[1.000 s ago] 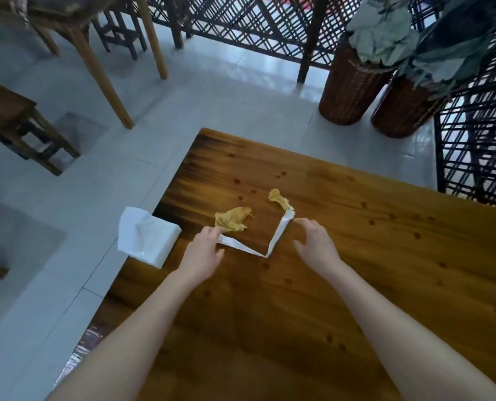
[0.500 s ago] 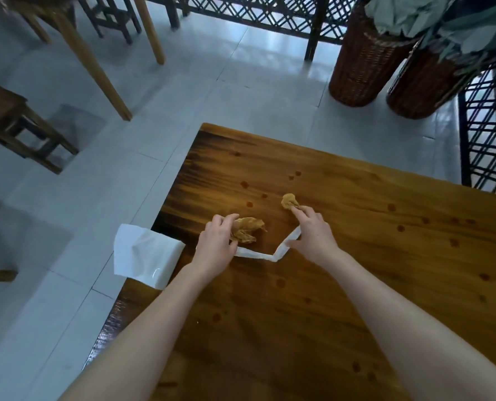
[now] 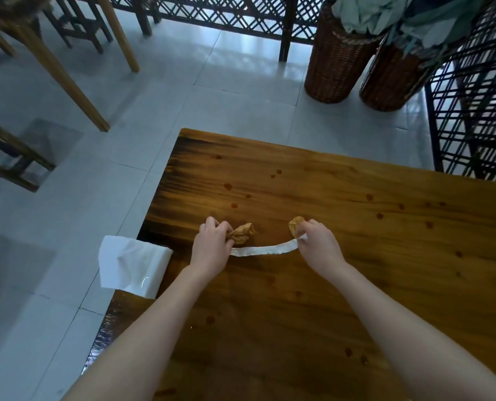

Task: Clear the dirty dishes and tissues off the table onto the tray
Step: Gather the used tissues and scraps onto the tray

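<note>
The left hand (image 3: pixel 212 247) hides one end of the white tissue strip (image 3: pixel 262 250); both forearms leave the bottom edge.

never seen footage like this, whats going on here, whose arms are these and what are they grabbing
No machine here: the picture comes from a wide-angle camera worn on a person's head, looking down at their own two bare arms. They stand at a wooden table marked with small dark spots. The left hand pinches a crumpled, brown-stained tissue. The right hand pinches another stained wad. A twisted white strip of tissue runs between the two hands. A clean-looking white tissue pack sits at the table's left edge, hanging partly over the tiled floor. Two wicker baskets stand beyond the table. No tray or dishes are in view.
</note>
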The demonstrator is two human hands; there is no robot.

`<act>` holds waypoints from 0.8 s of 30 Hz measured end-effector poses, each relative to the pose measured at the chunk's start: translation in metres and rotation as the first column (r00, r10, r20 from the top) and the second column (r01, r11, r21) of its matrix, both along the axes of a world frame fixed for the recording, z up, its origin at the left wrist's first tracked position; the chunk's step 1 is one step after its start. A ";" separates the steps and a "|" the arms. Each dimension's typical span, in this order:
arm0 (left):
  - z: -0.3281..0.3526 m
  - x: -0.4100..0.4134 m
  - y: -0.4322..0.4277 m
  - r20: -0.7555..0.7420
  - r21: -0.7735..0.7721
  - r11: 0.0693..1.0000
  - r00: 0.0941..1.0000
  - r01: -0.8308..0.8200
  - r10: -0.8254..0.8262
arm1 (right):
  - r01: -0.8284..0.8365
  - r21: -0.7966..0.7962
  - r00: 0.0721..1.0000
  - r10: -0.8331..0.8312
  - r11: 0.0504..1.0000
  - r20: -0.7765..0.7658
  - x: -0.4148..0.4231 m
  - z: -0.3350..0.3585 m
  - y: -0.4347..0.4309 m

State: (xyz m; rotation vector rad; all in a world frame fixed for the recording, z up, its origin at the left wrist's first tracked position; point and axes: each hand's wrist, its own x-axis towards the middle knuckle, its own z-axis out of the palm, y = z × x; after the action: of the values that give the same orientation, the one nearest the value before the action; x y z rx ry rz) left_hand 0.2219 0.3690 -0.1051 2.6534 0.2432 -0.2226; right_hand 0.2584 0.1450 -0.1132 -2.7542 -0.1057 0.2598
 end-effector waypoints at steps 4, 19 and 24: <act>0.008 -0.004 -0.021 0.007 -0.004 1.000 1.000 0.029 -0.029 | 0.078 -0.008 0.997 -0.078 0.997 0.006 -0.017 0.017 -0.031; 0.036 -0.040 -0.187 0.070 -0.113 0.895 0.902 0.431 -0.426 | 0.490 0.106 0.862 -0.499 0.865 0.093 -0.138 0.062 -0.218; 0.051 -0.072 -0.249 0.091 -0.113 0.839 0.847 0.532 -0.525 | 0.575 0.144 0.798 -0.591 0.805 0.117 -0.193 0.073 -0.276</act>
State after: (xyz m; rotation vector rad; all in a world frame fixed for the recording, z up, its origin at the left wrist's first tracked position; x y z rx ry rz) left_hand 0.1503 0.1204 -0.0539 2.5273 -0.5215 -0.3242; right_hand 0.0656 -0.1311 -0.0399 -2.5449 0.6708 -0.1315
